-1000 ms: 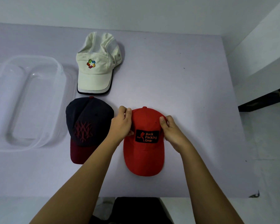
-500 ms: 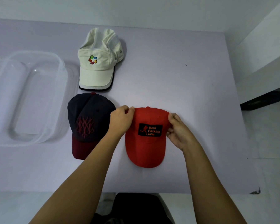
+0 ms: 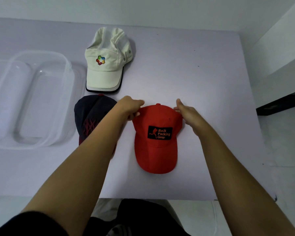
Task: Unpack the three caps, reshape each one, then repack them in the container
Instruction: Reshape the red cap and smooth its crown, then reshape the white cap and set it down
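Hands: left hand (image 3: 130, 108) pinches red cap (image 3: 156, 151), right hand (image 3: 189, 117) grip unclear | lilac table (image 3: 194, 74) | white wall (image 3: 143, 9)

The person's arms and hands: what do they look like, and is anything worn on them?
Both forearms are bare. The left hand and the right hand wear no gloves, and no ring, watch or bracelet shows. A black sleeve covers the upper left arm at the frame's bottom edge.
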The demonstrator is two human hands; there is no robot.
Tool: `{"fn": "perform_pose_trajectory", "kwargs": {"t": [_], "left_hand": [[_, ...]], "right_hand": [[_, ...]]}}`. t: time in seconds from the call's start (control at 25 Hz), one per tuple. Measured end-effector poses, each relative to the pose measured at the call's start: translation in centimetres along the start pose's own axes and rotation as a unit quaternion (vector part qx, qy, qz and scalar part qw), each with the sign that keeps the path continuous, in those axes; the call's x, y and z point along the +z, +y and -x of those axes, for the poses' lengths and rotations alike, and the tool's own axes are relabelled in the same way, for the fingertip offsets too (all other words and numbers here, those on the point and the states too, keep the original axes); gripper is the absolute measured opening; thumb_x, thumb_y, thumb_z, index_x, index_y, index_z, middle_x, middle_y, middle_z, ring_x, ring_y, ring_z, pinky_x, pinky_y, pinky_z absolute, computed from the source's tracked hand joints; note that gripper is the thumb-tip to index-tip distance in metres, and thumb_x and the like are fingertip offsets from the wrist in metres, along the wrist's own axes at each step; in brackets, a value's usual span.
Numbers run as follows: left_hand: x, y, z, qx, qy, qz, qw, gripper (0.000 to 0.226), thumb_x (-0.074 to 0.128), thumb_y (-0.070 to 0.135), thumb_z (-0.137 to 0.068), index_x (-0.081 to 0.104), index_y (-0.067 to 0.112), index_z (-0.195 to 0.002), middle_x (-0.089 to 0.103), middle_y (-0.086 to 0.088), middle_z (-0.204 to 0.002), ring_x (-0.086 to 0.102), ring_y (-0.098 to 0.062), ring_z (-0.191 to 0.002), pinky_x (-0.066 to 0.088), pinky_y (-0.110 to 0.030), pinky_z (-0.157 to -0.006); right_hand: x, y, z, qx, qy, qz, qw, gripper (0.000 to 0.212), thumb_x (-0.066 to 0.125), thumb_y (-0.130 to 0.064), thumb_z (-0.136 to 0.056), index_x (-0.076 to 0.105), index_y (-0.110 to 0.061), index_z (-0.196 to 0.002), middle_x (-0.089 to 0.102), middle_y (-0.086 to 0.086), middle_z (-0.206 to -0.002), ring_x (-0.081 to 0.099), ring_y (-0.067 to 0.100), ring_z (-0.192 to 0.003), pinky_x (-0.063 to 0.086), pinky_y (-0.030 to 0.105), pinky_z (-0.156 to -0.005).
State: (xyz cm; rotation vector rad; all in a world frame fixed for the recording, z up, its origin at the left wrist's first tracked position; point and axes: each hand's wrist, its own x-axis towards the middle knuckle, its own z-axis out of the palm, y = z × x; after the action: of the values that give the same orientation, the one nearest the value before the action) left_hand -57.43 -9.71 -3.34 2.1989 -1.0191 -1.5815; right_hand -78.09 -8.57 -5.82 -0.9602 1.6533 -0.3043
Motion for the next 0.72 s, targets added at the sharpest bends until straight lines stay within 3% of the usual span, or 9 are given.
{"fn": "perform_pose_trajectory", "kwargs": {"t": [0.12, 0.2, 0.32, 0.4, 0.52, 0.72], "left_hand": [[0.4, 1.4, -1.0, -0.065, -0.111, 0.022, 0.991, 0.024, 0.061, 0.03, -0.09, 0.05, 0.013, -0.077, 0.042, 0.001, -0.059, 0.033, -0.001, -0.022, 0.021, -0.01, -0.026], [0.8, 1.7, -1.8, -0.081, -0.131, 0.027, 0.988, 0.024, 0.062, 0.026, -0.09, 0.05, 0.015, -0.072, 0.041, 0.003, -0.061, 0.033, -0.001, -0.024, 0.021, -0.011, -0.025], [0.4, 1.9, -1.7, -0.068, -0.115, 0.018, 0.991, 0.024, 0.063, 0.028, -0.089, 0.051, 0.014, -0.074, 0.045, 0.001, -0.06, 0.034, -0.001, -0.027, 0.023, -0.011, -0.028], [-0.7, 2.5, -1.0, -0.021, -0.093, -0.005, 0.995, 0.023, 0.06, 0.033, -0.09, 0.057, 0.011, -0.085, 0.055, -0.002, -0.07, 0.037, -0.002, -0.03, 0.026, -0.011, -0.031], [-4.0, 4.7, 0.7, 0.043, -0.04, 0.008, 0.998, 0.025, 0.058, 0.029, -0.092, 0.059, 0.007, -0.103, 0.062, -0.003, -0.086, 0.039, 0.0, -0.03, 0.029, -0.01, -0.032], [-9.9, 6.5, 2.6, 0.139, 0.013, 0.0, 0.99, 0.016, 0.058, 0.017, -0.089, 0.059, 0.007, -0.102, 0.062, -0.006, -0.097, 0.046, -0.008, -0.05, 0.03, -0.013, -0.038]], "right_hand": [[0.5, -1.2, -0.8, 0.031, -0.025, -0.045, 0.998, 0.049, 0.058, -0.045, -0.087, 0.057, -0.013, -0.123, 0.054, 0.003, -0.135, 0.05, 0.017, -0.115, 0.039, 0.034, -0.098], [0.5, -1.4, -1.0, 0.041, -0.013, -0.091, 0.995, 0.041, 0.065, -0.035, -0.085, 0.059, -0.013, -0.119, 0.056, 0.003, -0.132, 0.051, 0.016, -0.11, 0.041, 0.034, -0.097], [0.5, -1.3, -0.8, 0.031, -0.01, -0.08, 0.996, 0.039, 0.061, -0.034, -0.088, 0.059, -0.012, -0.121, 0.056, -0.001, -0.129, 0.049, 0.014, -0.115, 0.037, 0.031, -0.102], [-0.2, -1.9, -0.4, -0.019, 0.026, -0.04, 0.999, 0.039, 0.057, -0.039, -0.09, 0.061, -0.012, -0.117, 0.059, -0.001, -0.121, 0.05, 0.012, -0.108, 0.036, 0.027, -0.092], [-2.1, -4.6, 0.2, -0.109, 0.098, -0.018, 0.989, 0.037, 0.058, -0.04, -0.088, 0.064, -0.013, -0.112, 0.063, 0.001, -0.118, 0.055, 0.014, -0.109, 0.04, 0.027, -0.091], [-1.5, -11.7, 1.5, -0.223, 0.069, 0.052, 0.971, 0.023, 0.056, -0.033, -0.089, 0.064, -0.02, -0.106, 0.062, -0.006, -0.105, 0.057, 0.011, -0.1, 0.042, 0.021, -0.079]]}}
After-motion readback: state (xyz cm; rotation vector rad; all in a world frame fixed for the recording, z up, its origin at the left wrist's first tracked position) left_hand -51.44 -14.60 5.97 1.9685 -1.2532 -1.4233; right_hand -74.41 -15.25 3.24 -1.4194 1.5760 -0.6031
